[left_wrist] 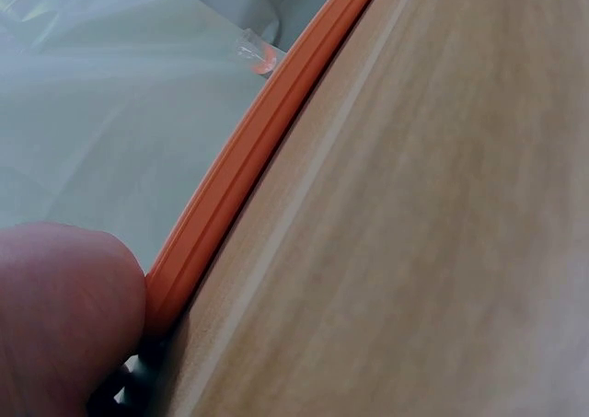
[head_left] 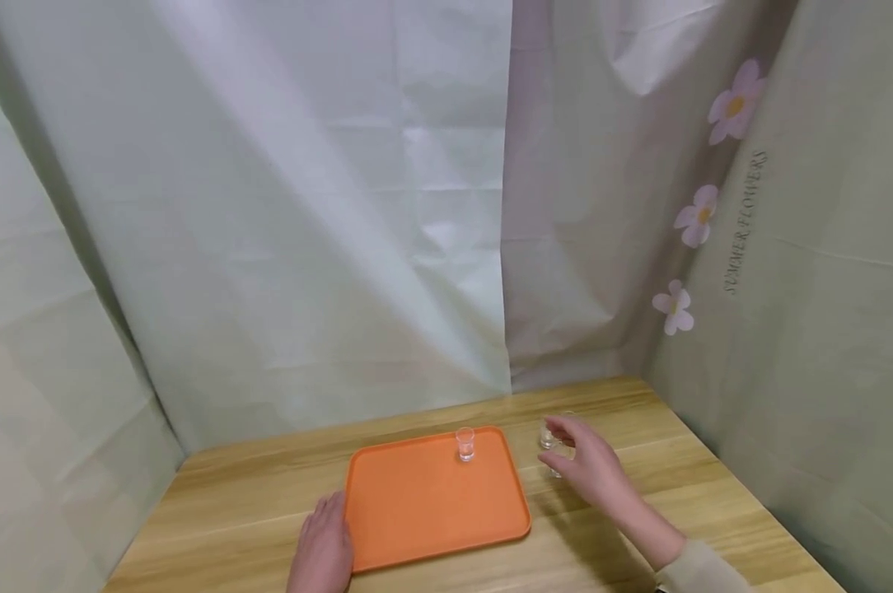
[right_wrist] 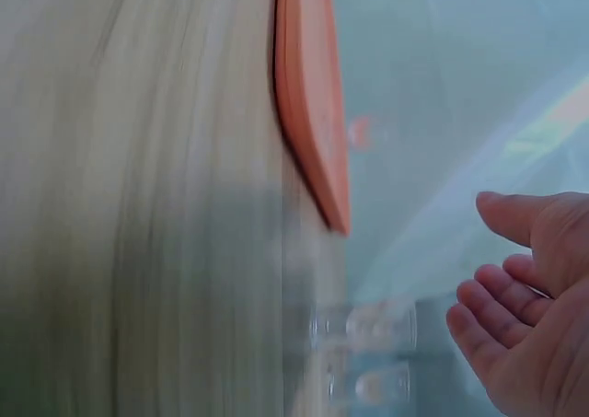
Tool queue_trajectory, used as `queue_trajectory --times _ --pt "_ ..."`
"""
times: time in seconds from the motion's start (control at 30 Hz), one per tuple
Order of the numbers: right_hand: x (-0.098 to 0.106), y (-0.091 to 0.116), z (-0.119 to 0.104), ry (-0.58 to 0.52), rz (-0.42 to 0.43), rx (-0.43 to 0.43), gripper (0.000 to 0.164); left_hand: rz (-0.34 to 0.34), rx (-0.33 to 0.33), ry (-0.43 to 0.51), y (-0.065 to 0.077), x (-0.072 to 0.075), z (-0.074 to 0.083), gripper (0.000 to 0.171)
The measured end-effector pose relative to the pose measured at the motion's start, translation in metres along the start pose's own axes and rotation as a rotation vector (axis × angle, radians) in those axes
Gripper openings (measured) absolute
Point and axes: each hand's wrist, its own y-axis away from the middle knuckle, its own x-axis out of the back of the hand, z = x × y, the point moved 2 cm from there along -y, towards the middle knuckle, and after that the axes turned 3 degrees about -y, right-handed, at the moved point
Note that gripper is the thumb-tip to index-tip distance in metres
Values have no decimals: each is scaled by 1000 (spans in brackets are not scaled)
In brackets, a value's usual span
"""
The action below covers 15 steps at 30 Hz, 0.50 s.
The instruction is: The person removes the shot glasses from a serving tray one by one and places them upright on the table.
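Note:
An orange tray lies on the wooden table, with one small clear shot glass upright near its far right corner. My left hand rests against the tray's left edge, its fingers laid along the rim; the left wrist view shows part of that hand touching the orange rim. To the right of the tray, my right hand hovers at several clear shot glasses, partly hiding them. Thumb and fingers are spread apart with nothing between them. Two upright glasses appear beside that hand in the right wrist view.
The wood-grain table extends around the tray on all sides. Pale green curtains hang behind the table and at both sides, with printed flowers on the right one.

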Motion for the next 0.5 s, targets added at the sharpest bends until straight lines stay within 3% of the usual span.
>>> queue_trajectory --times 0.33,0.5 --pt "-46 1 -19 -185 -215 46 67 67 -25 -1 2 -5 -4 44" --pt "-66 -5 -21 -248 -267 38 71 34 -18 -8 1 -4 -3 45"
